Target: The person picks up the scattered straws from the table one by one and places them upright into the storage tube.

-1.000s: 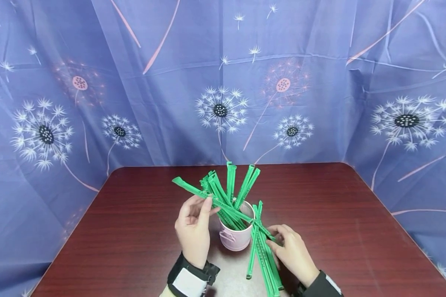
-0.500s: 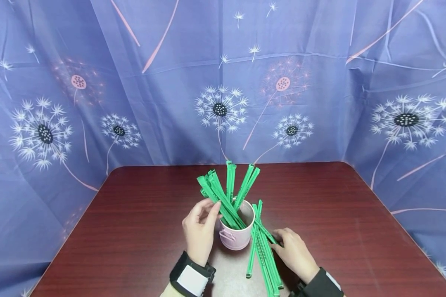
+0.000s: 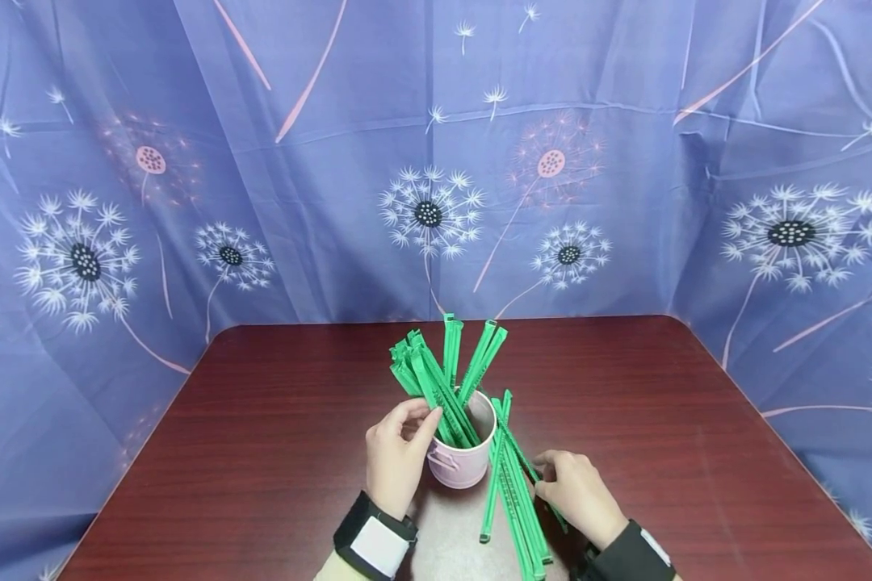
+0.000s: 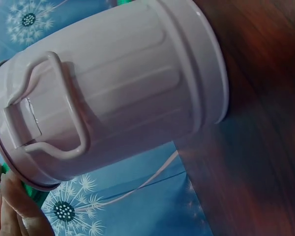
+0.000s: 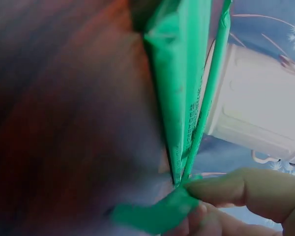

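Note:
A small pale pink metal bucket [image 3: 459,470] stands on the table with several long thin green wrapped sticks [image 3: 480,359] leaning out of its top. My left hand [image 3: 396,456] is at its left rim, thumb and fingertips pinching one green stick [image 3: 425,379] that slants into the bucket. In the left wrist view the fingertips [image 4: 12,189] are right by the rim. To the bucket's right lies a loose pile of green sticks [image 3: 517,504]. Over the pile's right side my right hand [image 3: 581,494] pinches another green stick [image 5: 157,216] between thumb and fingers; its near end is blurred in the right wrist view.
The dark red-brown wooden table [image 3: 276,452] extends on both sides of the bucket. A blue curtain [image 3: 334,202] with dandelion prints hangs along the back and both sides. The bucket's wire handle [image 4: 69,113] faces the left wrist camera.
The stick in my left hand has swung from lying slanted across the bucket's top to standing in it among the others. My right hand has drawn a stick slightly towards me, off the pile's right side.

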The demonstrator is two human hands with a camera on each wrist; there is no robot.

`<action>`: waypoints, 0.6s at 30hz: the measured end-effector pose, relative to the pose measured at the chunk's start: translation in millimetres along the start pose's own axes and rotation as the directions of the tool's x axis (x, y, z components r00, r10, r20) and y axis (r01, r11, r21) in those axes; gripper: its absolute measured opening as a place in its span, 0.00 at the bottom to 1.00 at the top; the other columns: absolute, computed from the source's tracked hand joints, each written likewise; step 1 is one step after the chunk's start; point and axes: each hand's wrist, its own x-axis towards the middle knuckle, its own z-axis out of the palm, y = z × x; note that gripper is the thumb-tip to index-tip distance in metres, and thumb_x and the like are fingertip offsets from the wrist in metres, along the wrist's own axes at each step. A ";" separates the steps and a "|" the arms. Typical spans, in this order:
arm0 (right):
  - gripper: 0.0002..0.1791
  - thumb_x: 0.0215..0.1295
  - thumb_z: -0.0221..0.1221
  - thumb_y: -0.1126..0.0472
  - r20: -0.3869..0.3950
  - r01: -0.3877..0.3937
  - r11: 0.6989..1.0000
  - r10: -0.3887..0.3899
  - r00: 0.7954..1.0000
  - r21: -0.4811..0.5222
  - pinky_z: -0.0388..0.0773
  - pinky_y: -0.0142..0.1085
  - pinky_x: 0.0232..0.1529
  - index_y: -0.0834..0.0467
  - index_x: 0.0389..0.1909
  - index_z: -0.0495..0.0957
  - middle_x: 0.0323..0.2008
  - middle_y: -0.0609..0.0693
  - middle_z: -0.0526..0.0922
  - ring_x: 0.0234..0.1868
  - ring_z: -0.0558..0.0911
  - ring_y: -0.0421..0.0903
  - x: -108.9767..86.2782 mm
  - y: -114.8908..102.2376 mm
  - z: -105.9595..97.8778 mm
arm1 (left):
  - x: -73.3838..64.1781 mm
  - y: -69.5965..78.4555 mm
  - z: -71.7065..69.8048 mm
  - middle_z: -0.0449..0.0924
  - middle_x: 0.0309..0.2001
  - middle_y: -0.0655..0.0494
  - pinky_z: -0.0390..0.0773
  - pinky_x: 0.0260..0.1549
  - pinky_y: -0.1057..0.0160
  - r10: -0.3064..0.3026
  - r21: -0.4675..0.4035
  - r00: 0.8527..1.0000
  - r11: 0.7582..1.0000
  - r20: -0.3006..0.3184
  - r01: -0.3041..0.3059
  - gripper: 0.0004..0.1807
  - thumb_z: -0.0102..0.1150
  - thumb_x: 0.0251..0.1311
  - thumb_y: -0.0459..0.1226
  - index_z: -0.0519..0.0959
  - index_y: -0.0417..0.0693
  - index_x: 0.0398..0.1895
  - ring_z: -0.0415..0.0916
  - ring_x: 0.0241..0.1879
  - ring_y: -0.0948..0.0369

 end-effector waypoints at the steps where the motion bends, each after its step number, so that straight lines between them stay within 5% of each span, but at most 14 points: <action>1: 0.17 0.60 0.62 0.69 -0.002 0.001 1.000 -0.001 1.000 0.000 0.67 0.44 0.27 0.69 0.51 0.82 0.26 0.48 0.76 0.23 0.69 0.47 -0.2 0.0 -0.4 | 0.2 -0.2 -0.1 0.88 0.28 0.58 0.83 0.24 0.67 -0.002 0.008 1.000 1.000 0.006 0.002 0.10 0.70 0.56 0.41 0.88 0.43 0.34 0.81 0.25 0.70; 13: 0.17 0.59 0.65 0.67 0.041 -0.031 1.000 0.031 0.999 -0.002 0.77 0.43 0.31 0.69 0.48 0.82 0.31 0.50 0.79 0.28 0.76 0.46 0.9 4.9 -0.4 | 1.2 0.7 -2.1 0.87 0.27 0.61 0.82 0.22 0.67 -0.021 0.050 0.999 0.999 0.024 0.020 0.09 0.71 0.55 0.41 0.86 0.45 0.34 0.79 0.25 0.70; 18: 0.18 0.60 0.63 0.68 -0.048 -0.021 0.998 0.024 0.999 0.063 0.78 0.41 0.31 0.69 0.51 0.82 0.31 0.50 0.81 0.29 0.77 0.45 -2.3 1.1 -6.0 | -0.3 2.5 -2.5 0.82 0.25 0.63 0.81 0.21 0.67 -0.030 0.039 0.999 0.999 0.013 0.029 0.10 0.72 0.54 0.41 0.81 0.48 0.32 0.77 0.24 0.69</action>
